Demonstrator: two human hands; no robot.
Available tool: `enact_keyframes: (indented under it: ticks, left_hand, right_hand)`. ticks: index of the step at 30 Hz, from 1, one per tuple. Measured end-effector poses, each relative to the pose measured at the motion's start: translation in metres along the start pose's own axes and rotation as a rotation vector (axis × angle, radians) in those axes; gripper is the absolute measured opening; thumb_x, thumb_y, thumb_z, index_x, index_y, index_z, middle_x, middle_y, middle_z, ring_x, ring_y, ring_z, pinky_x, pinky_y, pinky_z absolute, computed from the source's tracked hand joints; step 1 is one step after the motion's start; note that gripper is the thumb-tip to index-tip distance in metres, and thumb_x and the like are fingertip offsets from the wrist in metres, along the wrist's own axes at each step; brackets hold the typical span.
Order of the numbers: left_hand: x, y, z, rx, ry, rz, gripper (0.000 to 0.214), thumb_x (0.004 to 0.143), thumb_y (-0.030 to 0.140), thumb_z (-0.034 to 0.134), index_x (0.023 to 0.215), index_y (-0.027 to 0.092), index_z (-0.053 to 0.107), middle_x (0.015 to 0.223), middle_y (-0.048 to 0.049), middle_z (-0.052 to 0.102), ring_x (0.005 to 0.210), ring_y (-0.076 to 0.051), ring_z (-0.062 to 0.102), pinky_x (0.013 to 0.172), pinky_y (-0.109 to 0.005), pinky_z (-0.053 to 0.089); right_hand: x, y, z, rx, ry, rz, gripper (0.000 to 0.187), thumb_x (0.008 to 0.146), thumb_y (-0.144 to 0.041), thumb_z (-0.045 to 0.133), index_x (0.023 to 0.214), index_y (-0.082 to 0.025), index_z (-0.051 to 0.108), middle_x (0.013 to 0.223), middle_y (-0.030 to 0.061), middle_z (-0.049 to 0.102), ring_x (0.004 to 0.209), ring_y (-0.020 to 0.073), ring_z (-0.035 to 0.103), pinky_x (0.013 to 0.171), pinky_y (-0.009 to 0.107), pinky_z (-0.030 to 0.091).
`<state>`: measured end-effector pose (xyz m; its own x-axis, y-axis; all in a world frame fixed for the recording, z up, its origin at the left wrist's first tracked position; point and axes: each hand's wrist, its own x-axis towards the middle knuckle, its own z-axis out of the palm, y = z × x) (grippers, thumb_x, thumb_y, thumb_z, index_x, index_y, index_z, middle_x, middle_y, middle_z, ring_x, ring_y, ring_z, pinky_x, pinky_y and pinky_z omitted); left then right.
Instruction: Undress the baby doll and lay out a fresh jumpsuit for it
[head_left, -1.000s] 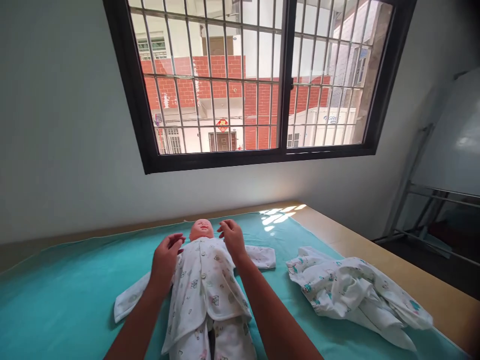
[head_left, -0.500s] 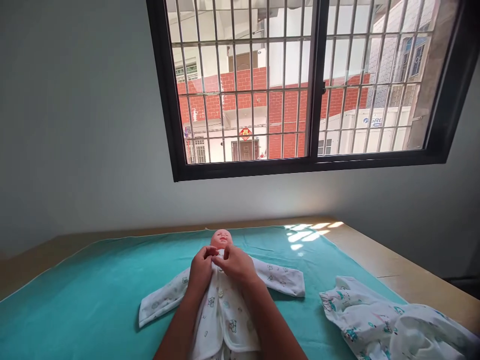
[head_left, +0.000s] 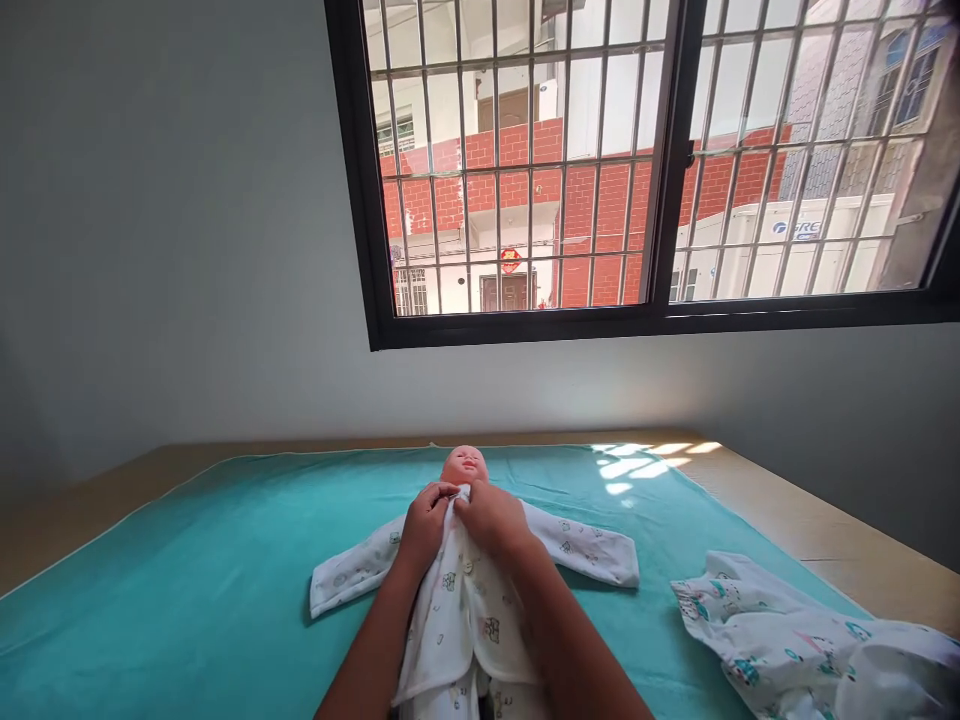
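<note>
Left hand (head_left: pixel 424 525) and right hand (head_left: pixel 491 517) both pinch the collar of the white printed baby shirt (head_left: pixel 465 600), fingertips meeting under the doll's chin. Doll (head_left: pixel 465 466) lies face-up on teal blanket (head_left: pixel 187 580). Second garment (head_left: pixel 810 640) lies well apart, right.

1. Wooden table (head_left: pixel 810 525), bare along the far and right edges.
2. Spread over most of it, a teal cloth (head_left: pixel 187 580).
3. Lying face up on the cloth, a doll (head_left: pixel 465 466) in a white printed baby shirt (head_left: pixel 577 545), sleeves stretched out flat.
4. Crumpled to the right, another baby garment (head_left: pixel 810 650).
</note>
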<state>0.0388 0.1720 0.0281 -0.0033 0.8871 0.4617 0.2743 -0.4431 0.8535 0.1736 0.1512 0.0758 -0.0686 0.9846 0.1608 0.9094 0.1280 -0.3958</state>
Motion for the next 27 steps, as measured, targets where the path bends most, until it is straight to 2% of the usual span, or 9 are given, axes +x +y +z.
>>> enact_keyframes:
  ticks: [6,11,19,23,27]
  left_hand:
    - [0.002,-0.002,0.001,0.082,-0.067,0.094,0.026,0.081,0.029,0.046,0.089,0.020,0.069,0.103,-0.0064,0.070,0.103,-0.021,0.060,0.099,-0.037,0.041]
    - [0.003,-0.001,0.000,0.152,-0.115,0.111,0.028,0.084,0.031,0.045,0.093,0.021,0.070,0.108,-0.0061,0.070,0.108,-0.023,0.058,0.103,-0.041,0.038]
    - [0.002,0.005,0.003,0.227,-0.151,0.050,0.032,0.084,0.027,0.041,0.099,0.024,0.070,0.118,-0.0034,0.068,0.116,-0.024,0.052,0.106,-0.041,0.034]
    - [-0.001,0.015,0.002,0.249,-0.164,0.012,0.029,0.086,0.032,0.045,0.100,0.027,0.069,0.121,-0.0022,0.067,0.119,-0.025,0.051,0.106,-0.041,0.033]
    - [-0.003,0.022,0.002,0.268,-0.137,-0.028,0.019,0.083,0.036,0.053,0.092,0.024,0.066,0.115,-0.0047,0.069,0.115,-0.025,0.054,0.100,-0.038,0.039]
  right_hand:
    - [0.001,0.001,0.001,-0.017,-0.014,-0.054,0.032,0.092,-0.031,0.038,0.095,-0.020,0.068,0.100,0.0111,0.072,0.090,0.0257,0.066,0.070,0.030,0.041]
    - [0.002,0.005,-0.003,0.000,-0.010,-0.095,0.034,0.096,-0.032,0.035,0.091,-0.021,0.067,0.099,0.0080,0.072,0.088,0.0221,0.065,0.067,0.028,0.035]
    - [0.009,0.012,0.006,0.070,0.041,0.015,0.038,0.100,-0.034,0.029,0.100,-0.018,0.064,0.103,0.0094,0.070,0.089,0.0196,0.063,0.063,0.027,0.030]
    - [0.009,0.010,0.007,0.102,0.050,0.049,0.035,0.097,-0.033,0.034,0.095,-0.019,0.066,0.097,0.0080,0.071,0.085,0.0183,0.061,0.063,0.026,0.030]
    - [0.008,0.013,-0.003,0.120,0.033,0.063,0.030,0.091,-0.028,0.040,0.087,-0.017,0.068,0.093,0.0081,0.071,0.080,0.0164,0.061,0.060,0.025,0.029]
